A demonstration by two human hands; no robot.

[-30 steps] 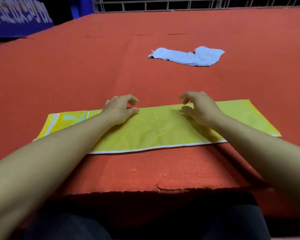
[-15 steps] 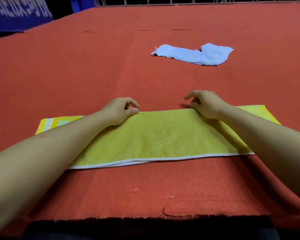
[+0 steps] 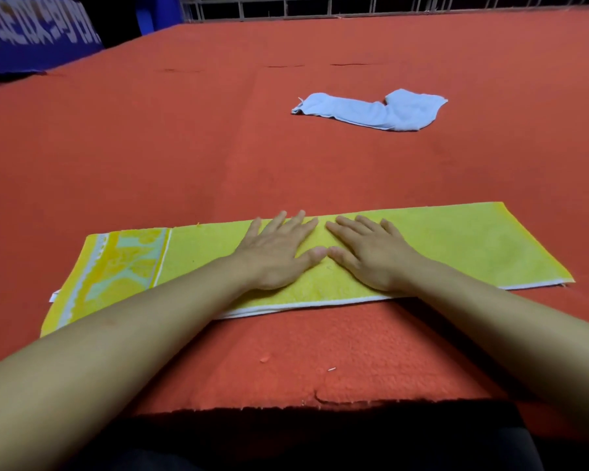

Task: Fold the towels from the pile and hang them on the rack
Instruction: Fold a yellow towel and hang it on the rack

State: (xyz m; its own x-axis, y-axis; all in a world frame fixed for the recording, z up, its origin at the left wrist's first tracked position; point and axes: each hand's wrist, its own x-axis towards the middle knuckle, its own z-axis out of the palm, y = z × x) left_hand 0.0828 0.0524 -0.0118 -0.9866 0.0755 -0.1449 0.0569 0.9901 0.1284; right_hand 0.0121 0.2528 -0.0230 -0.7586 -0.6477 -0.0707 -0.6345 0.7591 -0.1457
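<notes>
From the head view, the yellow towel [image 3: 422, 246] is lying on the red table [image 3: 150, 158], close to its near edge, already folded lengthwise into a long strip. Both hands are resting flat on its middle: the left hand [image 3: 276, 256] and the right hand [image 3: 371, 258] are lying side by side with fingers straight and spread, thumbs nearly meeting, each grip open and holding nothing, only pressing the cloth down.

By the look of it, the task is sitting at an early stage. This towel is showing one lengthwise fold with its white hem lined up along the near edge; any further fold and the hanging are still to come. The blue towel [image 3: 371, 110] is lying crumpled farther back on the table, well apart, not yet folded. A metal railing [image 3: 354, 5] is showing beyond the far edge; whether it is the rack I cannot tell.

The yellow towel's long axis is running left to right across the view, its patterned end pointing left, its plain end right.
</notes>
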